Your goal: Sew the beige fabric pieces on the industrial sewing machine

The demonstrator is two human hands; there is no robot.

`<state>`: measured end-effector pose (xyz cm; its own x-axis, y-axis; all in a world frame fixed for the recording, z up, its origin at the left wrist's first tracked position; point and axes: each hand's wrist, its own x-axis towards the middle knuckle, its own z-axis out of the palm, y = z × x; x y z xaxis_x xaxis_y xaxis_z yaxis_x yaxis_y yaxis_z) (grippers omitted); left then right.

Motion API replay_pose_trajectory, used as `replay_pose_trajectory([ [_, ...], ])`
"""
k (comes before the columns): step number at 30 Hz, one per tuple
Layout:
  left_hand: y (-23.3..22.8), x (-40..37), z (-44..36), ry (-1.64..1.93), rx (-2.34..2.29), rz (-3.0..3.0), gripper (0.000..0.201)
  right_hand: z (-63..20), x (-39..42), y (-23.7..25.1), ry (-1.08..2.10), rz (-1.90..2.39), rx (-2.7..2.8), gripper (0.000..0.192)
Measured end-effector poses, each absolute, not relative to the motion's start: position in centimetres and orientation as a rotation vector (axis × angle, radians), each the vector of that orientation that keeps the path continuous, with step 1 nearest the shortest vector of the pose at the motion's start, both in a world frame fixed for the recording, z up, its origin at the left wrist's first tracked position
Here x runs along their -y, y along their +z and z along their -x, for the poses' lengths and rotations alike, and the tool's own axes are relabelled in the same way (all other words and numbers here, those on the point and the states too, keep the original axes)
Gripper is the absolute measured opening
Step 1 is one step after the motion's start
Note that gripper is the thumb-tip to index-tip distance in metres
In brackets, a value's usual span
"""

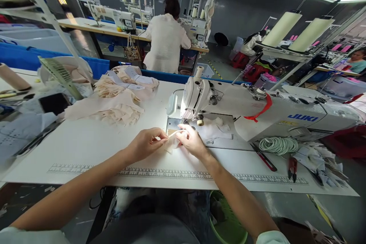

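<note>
Between the two hands, on the white table just in front of the sewing machine's needle plate, lies a small pale piece of fabric. The left hand has its fingers drawn together, pinching the near-left edge of the piece, and the right hand is likewise closed on its far-right edge, thumb and forefinger pressed on the cloth; the two hands almost touch over it. Just beyond the right hand stands the head of the white sewing machine, its long body running off to that hand's right, with a red ribbon draped over the arm. More pale cloth sits under the presser foot, just past the right hand's fingertips. Further right of that hand lie a coil of white cord, a dark-handled tool and small red snips. A printed ruler strip runs along the table edge under both forearms. Well beyond the left hand, to its far left, rests a heap of pinkish cut pieces. Across the room a person in a white shirt sits with their back turned at another machine.
</note>
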<state>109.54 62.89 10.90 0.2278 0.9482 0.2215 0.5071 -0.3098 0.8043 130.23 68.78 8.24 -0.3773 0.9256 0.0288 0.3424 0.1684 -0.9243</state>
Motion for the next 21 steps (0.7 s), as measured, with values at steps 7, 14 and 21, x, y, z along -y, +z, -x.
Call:
replay_pose_trajectory([
  [7, 11.2, -62.6, -108.9, 0.968, -1.337, -2.029, 0.024, -130.5, -69.1, 9.0, 1.364, 1.366, 1.703, 0.038],
  [14, 12.1, -61.1, -108.4, 1.076, -1.445, -2.135, 0.019, -130.5, -68.7, 8.8, 1.419, 1.153, 1.737, 0.019],
  [21, 11.8, -60.3, -106.3, 1.223, -1.574, -1.619, 0.032, -131.1, -68.8, 8.4, 1.159, 1.084, 1.900, 0.018],
])
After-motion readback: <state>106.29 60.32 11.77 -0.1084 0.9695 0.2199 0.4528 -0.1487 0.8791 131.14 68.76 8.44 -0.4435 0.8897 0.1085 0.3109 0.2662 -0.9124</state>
